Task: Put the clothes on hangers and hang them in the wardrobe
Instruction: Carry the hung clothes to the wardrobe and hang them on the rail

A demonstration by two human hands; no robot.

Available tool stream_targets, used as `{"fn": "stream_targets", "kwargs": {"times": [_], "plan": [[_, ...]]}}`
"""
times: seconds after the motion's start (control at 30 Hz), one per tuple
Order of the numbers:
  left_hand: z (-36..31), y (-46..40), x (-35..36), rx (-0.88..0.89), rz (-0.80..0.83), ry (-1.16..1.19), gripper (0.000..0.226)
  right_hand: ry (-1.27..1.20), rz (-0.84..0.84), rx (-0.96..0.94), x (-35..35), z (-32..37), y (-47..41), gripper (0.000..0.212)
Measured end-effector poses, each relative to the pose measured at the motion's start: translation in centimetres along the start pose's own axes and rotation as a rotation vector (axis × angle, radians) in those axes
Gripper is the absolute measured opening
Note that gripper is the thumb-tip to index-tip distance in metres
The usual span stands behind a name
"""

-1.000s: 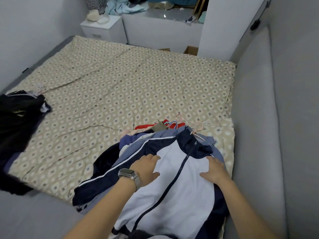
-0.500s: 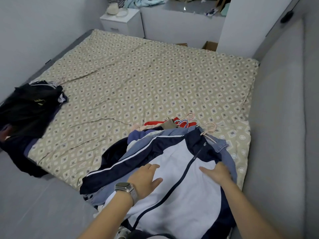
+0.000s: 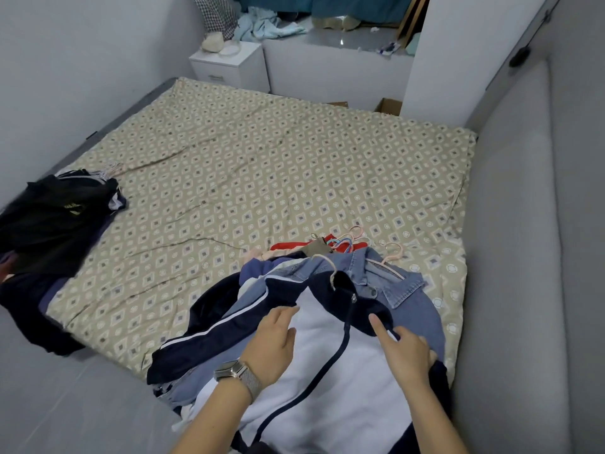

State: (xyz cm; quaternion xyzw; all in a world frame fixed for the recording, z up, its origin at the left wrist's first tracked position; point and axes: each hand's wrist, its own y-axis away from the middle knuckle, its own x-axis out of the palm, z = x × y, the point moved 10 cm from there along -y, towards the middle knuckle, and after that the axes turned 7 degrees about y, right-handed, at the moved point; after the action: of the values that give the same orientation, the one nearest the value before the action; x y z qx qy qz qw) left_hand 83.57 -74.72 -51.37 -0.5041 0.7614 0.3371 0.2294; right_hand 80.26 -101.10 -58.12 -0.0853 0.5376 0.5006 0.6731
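Note:
A navy and white zip jacket (image 3: 327,381) lies on top of a pile of hung clothes at the near right corner of the bed. Under it shows a denim shirt (image 3: 402,290) on a pink hanger (image 3: 391,253), with more hanger hooks (image 3: 347,239) and red fabric behind. My left hand (image 3: 271,345), with a watch on the wrist, rests flat on the jacket's left chest. My right hand (image 3: 406,348) lies on the right shoulder, index finger stretched toward the collar, other fingers curled at the jacket's edge.
The patterned bedspread (image 3: 262,178) covers the mattress. A heap of dark clothes (image 3: 49,231) sits at the bed's left edge. A white nightstand (image 3: 229,65) stands beyond the bed. A grey padded panel (image 3: 510,257) runs along the right side.
The jacket has slid down toward me, uncovering the denim shirt's collar and its hanger. Both hands have shifted lower on the jacket, and the right index finger now points out.

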Motion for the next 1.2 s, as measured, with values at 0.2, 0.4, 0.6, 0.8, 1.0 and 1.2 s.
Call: {"fn": "stream_targets", "kwargs": {"times": [0.2,0.4,0.6,0.8,1.0,1.2], "plan": [[0.1,-0.1,-2.3,-0.017,-0.145,0.011,0.058,-0.118,-0.025,-0.193,-3.1,2.9,2.3,0.067],[1.7,2.3,-5.5,-0.117,-0.204,-0.033,0.036,-0.255,-0.039,-0.232,-4.9,3.8,6.4,0.079],[0.3,4.0,-8.2,0.062,-0.211,0.196,0.012,-0.322,-0.018,-0.172,-5.2,3.6,11.5,0.077],[0.5,5.3,-11.3,0.178,-0.168,0.257,0.012,-0.354,-0.024,-0.086,-4.5,5.2,16.8,0.057],[2.6,6.6,-16.2,0.202,-0.124,0.281,0.02,-0.348,-0.173,-0.229,-3.8,10.5,21.3,0.067],[3.0,9.4,-19.7,0.271,-0.089,0.238,0.012,-0.567,-0.236,-0.496,-5.3,21.3,28.2,0.049]]}}
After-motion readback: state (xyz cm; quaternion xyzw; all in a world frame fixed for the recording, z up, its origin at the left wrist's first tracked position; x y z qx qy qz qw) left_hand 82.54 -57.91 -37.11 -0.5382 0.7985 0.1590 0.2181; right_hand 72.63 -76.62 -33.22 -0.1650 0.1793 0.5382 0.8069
